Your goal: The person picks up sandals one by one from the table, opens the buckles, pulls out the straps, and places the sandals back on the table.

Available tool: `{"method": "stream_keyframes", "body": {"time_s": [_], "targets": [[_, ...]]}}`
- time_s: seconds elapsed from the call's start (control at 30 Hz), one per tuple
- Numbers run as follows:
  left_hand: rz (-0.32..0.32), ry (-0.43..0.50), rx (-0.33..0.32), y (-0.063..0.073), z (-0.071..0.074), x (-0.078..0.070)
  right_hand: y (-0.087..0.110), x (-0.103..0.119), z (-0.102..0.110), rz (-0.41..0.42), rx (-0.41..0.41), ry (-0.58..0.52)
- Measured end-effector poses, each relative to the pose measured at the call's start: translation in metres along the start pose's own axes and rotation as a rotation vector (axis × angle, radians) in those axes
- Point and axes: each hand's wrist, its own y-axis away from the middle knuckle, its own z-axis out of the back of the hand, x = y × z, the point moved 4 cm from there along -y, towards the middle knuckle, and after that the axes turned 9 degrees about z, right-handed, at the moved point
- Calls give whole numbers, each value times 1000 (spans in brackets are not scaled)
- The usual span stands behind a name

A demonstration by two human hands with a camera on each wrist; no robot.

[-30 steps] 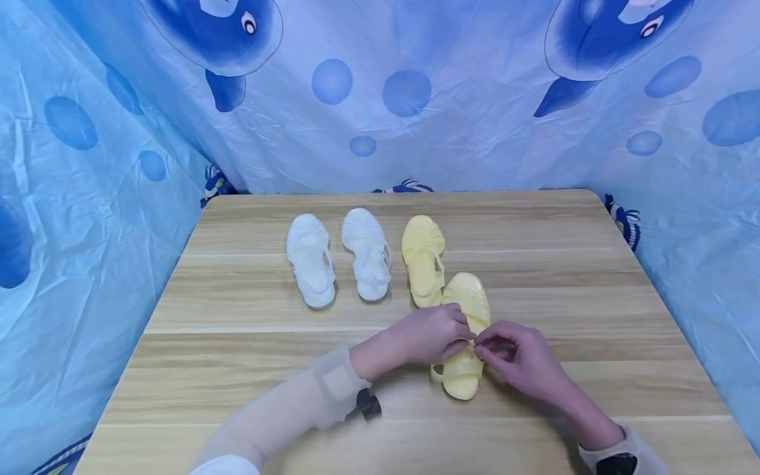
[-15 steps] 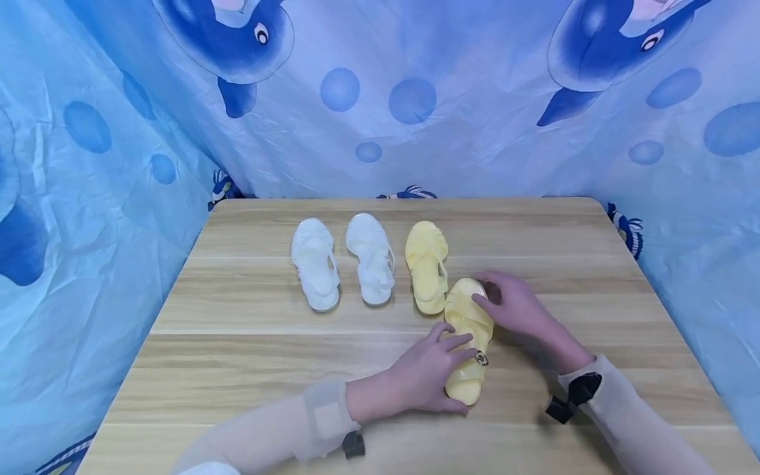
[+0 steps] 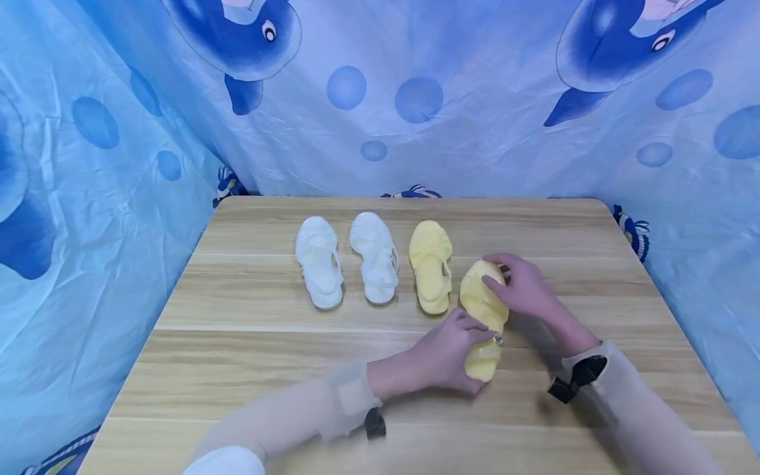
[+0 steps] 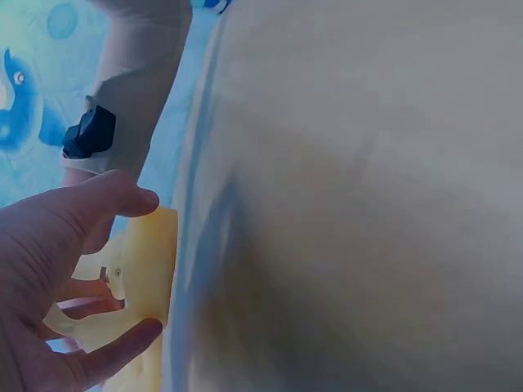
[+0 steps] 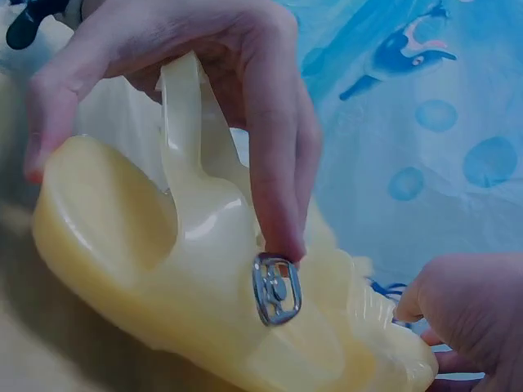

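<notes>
Both of my hands hold a yellow jelly sandal (image 3: pixel 485 300), toe pointing away from me. My left hand (image 3: pixel 442 353) grips its heel end, with the thumb at the heel and fingers over the straps. At the toe, my right hand (image 3: pixel 525 288) pinches the sandal from its right side. A silver buckle (image 5: pixel 276 290) shows on the strap, beside a left fingertip in the right wrist view. The left wrist view catches the heel (image 4: pixel 154 257) between thumb and fingers. Just left of it lies the matching yellow sandal (image 3: pixel 431 270), toe also away.
Two white sandals (image 3: pixel 319 267) (image 3: pixel 375 260) lie side by side to the left, toes away from me. All rest on a wood-grain table (image 3: pixel 249 369). A blue curtain (image 3: pixel 380 99) with whale prints hangs behind and at both sides.
Earlier, both hands pinched at the strap of the near yellow sandal. They then parted, left to the heel and right to the toe, and the sandal has shifted right and slightly away, apart from its mate.
</notes>
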Motion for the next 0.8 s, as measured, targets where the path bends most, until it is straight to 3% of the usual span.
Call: {"method": "stream_keyframes", "body": {"time_s": [0.27,0.43,0.63,0.73,0.8], "targets": [[57,-95,46,-62,2,7,-36,-23,26,-68,16,60],[84,-124,61,-84,-3,11,-49,-40,27,-71,46,84],[112,-134,80,-90,-11,10,-53,-53,18,-54,61,102],[114,-197,76,-82,-8,11,-51,-56,14,-34,58,107],[79,-252,62,-70,1,12,-47,-54,15,-7,39,106]]}}
